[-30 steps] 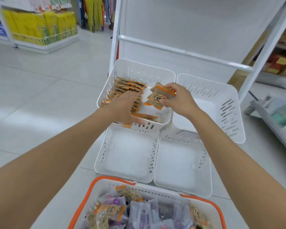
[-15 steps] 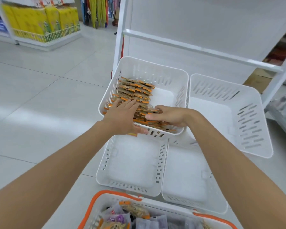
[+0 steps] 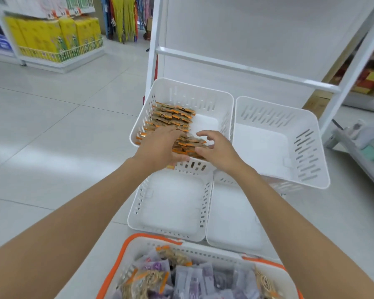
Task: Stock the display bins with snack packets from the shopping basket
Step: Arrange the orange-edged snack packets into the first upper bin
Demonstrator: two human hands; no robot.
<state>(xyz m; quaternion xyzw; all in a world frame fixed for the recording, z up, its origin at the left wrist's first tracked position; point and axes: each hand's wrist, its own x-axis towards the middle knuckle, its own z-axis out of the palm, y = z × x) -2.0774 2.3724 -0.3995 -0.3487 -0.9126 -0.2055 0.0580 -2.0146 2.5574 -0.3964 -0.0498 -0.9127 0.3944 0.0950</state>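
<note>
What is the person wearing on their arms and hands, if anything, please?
Nothing visible. The left hand and right hand have no gloves, rings or watch. The left forearm and right forearm show no sleeves within the frame.

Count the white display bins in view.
4: the upper-left bin, holding orange snack packets; the upper-right bin beside it; the lower-left bin; the lower-right bin, partly behind the right forearm. More may lie out of frame.
</note>
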